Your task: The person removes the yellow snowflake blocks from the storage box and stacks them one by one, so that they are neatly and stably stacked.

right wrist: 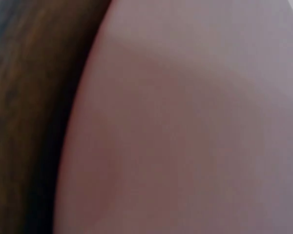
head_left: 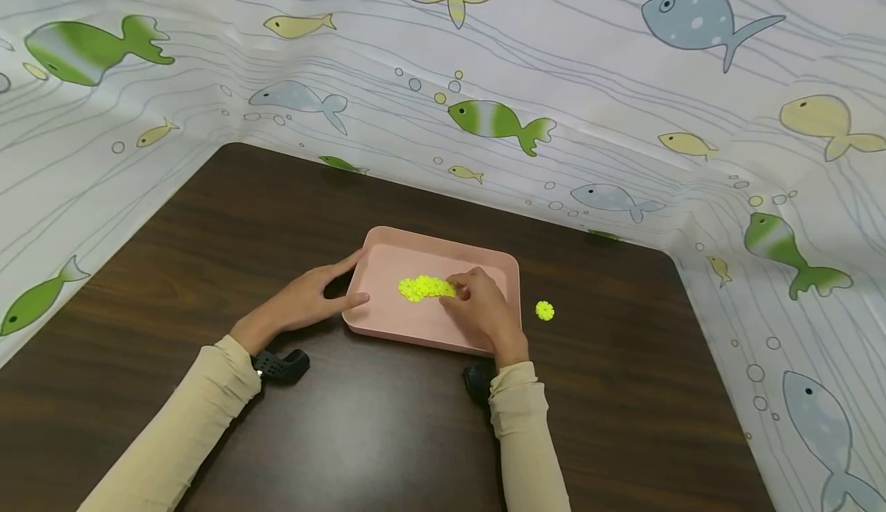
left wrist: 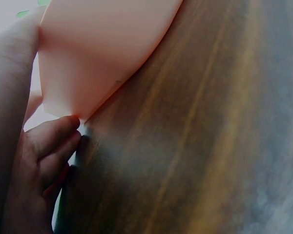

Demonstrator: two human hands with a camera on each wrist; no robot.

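Note:
A pink rectangular tray (head_left: 388,320) lies on the table, with a row of bright yellow flower-shaped discs (head_left: 418,289) overlapping one another inside it. My left hand (head_left: 304,297) grips the tray's left side, thumb over the rim and fingers along the outside. In the left wrist view, fingertips (left wrist: 68,124) meet the tray's outer wall (left wrist: 88,63). Over the tray's right half, my right hand (head_left: 481,304) has its thumb and curled fingers around the right end of the row, pinching there. The right wrist view holds only the tray's blurred pink wall (right wrist: 176,146), with the fingers out of sight.
One more yellow flower-shaped disc (head_left: 544,310) lies on the dark wooden table (head_left: 609,389), right of the tray. White sheets printed with fish (head_left: 494,118) stand around the table's back and sides. Dark wrist straps (head_left: 280,366) sit below both hands.

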